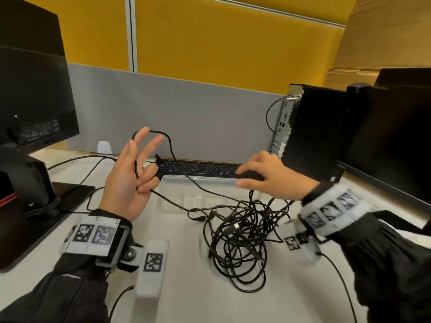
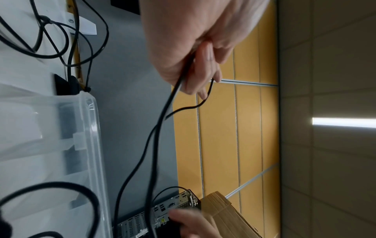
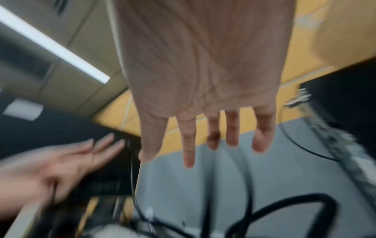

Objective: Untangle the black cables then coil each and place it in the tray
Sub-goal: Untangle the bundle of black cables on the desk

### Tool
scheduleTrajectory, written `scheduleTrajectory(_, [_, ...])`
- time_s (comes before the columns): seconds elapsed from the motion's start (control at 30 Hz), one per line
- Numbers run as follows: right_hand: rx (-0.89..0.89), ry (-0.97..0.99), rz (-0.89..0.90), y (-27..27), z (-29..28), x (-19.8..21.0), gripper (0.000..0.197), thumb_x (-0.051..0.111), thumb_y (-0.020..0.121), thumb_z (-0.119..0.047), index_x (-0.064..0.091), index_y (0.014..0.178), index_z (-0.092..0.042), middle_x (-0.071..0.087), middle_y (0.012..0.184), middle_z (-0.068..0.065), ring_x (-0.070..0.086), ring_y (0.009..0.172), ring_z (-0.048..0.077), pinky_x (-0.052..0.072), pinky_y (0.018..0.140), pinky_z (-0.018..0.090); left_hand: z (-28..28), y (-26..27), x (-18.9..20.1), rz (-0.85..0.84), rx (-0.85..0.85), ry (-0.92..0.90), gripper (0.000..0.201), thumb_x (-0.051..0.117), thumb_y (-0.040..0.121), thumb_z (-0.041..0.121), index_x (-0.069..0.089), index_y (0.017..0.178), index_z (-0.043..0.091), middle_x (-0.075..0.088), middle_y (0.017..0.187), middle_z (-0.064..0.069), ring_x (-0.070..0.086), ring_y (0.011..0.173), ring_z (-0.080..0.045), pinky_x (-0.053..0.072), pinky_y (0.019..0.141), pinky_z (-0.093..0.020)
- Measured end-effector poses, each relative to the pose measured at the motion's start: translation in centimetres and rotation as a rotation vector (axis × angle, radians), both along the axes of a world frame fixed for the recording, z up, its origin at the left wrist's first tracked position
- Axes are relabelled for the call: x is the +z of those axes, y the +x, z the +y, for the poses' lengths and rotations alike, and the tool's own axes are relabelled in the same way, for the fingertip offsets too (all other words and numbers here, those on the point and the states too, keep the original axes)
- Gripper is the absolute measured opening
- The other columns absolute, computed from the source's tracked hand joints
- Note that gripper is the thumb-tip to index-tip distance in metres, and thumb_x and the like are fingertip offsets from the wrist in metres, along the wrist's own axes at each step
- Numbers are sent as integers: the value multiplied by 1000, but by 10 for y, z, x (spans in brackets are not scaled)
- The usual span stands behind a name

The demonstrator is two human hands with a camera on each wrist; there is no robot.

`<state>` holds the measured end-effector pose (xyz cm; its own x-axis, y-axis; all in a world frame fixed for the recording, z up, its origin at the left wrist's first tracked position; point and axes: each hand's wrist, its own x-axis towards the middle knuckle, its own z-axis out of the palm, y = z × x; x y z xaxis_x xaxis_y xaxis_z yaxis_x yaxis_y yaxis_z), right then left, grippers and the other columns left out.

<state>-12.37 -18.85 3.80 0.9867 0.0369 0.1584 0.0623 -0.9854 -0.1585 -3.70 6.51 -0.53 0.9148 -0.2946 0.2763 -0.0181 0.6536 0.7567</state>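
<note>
Left hand (image 1: 127,180) raised, ring and little fingers curled on one black cable (image 1: 177,169). Right hand (image 1: 268,177) spread, seemingly empty, above clear tray (image 1: 177,183). Wristband markers unreadable.

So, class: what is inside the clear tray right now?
The tray holds no coiled cable; one black cable crosses above it to the left hand. The right hand covers its far right corner, hiding that part.

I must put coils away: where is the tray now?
In the head view, the clear tray sits mid-desk, before the keyboard, behind the cable tangle.
</note>
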Motion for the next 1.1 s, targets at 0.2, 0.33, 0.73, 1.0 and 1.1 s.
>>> scheduleTrajectory(0.2, [11,-303,485,49,17,-26,48,45,96,-41,43,138,-18,56,130,6,52,117,23,37,101,36,3,-2,3,-57,-23,-46,41,30,96,42,46,132,34,61,128,5,23,39,-4,14,40,-17])
scheduleTrajectory(0.33, [69,-162,452,45,9,-5,21,50,95,-23,67,88,-14,68,80,0,59,64,6,47,76,23,-1,-2,1,-43,-1,-41,37,28,98,44,46,131,42,65,122,4,30,44,-4,21,40,-16])
scheduleTrajectory(0.73, [120,976,83,12,31,43,28,35,102,-27,46,83,-11,66,72,11,67,58,30,54,50,30,-40,-30,-27,-377,-565,733,53,64,77,41,49,127,33,68,112,2,64,98,-20,45,89,-34])
scheduleTrajectory(1.0, [197,1281,-415,0,20,83,28,29,103,-28,45,84,-15,61,71,4,66,68,26,58,66,44,-45,-35,-35,-378,-644,909,12,63,83,32,71,92,32,59,76,3,45,62,-9,34,61,-18])
scheduleTrajectory(1.1, [255,1203,-666,-5,12,93,26,31,103,-26,46,84,-16,58,73,2,61,73,24,57,72,46,-46,-33,-35,-340,-581,899,18,53,94,23,68,104,22,64,73,18,47,63,0,39,65,-10])
